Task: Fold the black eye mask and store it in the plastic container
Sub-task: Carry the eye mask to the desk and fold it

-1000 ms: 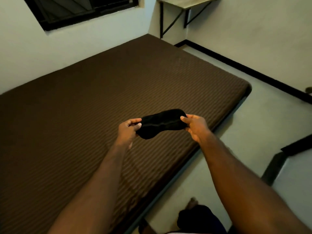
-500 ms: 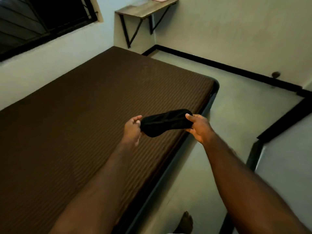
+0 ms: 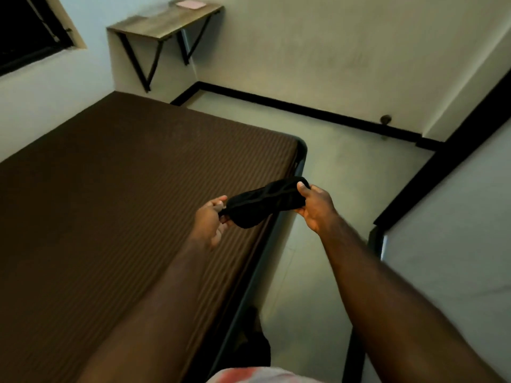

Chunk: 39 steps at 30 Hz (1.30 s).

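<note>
Currently the black eye mask [image 3: 265, 203] is held in the air above the right edge of the bed [image 3: 124, 203], near its far corner, stretched lengthwise between both hands. One end is pinched in the closed grip of the left hand [image 3: 210, 221], the other in that of the right hand [image 3: 313, 207]. It is judged light, soft and limp, so it is best taken at its ends. No plastic container is seen; a wall shelf [image 3: 166, 22] is mounted beyond.
</note>
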Motion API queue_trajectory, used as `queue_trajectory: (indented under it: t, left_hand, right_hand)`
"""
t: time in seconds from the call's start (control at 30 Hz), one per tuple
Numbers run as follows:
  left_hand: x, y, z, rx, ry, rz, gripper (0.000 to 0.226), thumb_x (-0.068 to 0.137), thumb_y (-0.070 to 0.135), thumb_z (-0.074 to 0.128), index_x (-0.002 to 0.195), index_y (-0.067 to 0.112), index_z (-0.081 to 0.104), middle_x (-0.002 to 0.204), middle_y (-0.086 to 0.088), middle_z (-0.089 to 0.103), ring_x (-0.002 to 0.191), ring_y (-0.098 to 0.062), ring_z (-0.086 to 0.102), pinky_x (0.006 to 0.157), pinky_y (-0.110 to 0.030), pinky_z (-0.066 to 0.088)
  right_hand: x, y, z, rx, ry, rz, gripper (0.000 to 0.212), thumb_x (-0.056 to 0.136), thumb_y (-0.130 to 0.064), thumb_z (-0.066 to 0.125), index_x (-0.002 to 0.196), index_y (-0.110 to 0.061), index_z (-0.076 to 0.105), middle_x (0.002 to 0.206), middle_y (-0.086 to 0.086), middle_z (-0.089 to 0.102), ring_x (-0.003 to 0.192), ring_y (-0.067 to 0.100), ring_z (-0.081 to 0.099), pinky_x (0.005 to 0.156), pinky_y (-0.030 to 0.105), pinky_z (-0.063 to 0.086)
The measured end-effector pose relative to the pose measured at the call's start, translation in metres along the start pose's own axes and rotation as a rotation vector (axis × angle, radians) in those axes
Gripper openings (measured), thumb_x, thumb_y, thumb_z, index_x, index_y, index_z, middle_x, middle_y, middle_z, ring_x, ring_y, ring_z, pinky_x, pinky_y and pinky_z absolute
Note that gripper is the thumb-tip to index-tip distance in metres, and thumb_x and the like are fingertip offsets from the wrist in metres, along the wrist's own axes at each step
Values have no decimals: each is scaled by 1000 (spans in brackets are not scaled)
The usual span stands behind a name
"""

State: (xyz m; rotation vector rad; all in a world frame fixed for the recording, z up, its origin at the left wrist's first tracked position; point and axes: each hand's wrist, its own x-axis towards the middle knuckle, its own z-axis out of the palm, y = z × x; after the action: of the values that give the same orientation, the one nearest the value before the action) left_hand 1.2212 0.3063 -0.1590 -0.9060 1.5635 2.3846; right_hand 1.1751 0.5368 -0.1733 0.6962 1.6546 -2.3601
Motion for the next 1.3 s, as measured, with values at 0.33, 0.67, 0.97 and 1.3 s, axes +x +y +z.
queue_trajectory:
  t: [0.33,0.67,0.97,1.3]
  left_hand:
    - [121,55,106,375,-291,102,21,87,-5,61,107,2,58,112,-21,62,85,-21,66,54,-24,57]
    - [236,79,222,428,-287,145,19,93,-6,51,107,1,61,96,-10,64,82,-20,64,63,-27,59]
    - [322,82,384,434,-239,139,23,92,-12,45,94,3,61,90,-14,63,66,-15,64,49,-21,54]
    - [413,104,516,260,-241,28,39,83,-20,35,89,2,66,89,-12,66,76,-20,65,56,-22,56]
  right_hand:
    - [111,-102,-7,-43,142,-122,16,96,-16,60,109,-6,63,113,17,69,103,29,67,82,43,58]
    - [222,-152,-48,87,274,-124,16,99,-14,54,110,-5,61,108,16,67,101,29,66,74,39,57]
    - [362,-242,-120,67,292,-97,12,99,-19,55,100,-10,64,108,17,68,101,30,66,74,40,58]
    - [504,-336,-155,35,282,-82,12,99,-17,54,103,-9,62,103,13,69,93,25,67,71,39,58]
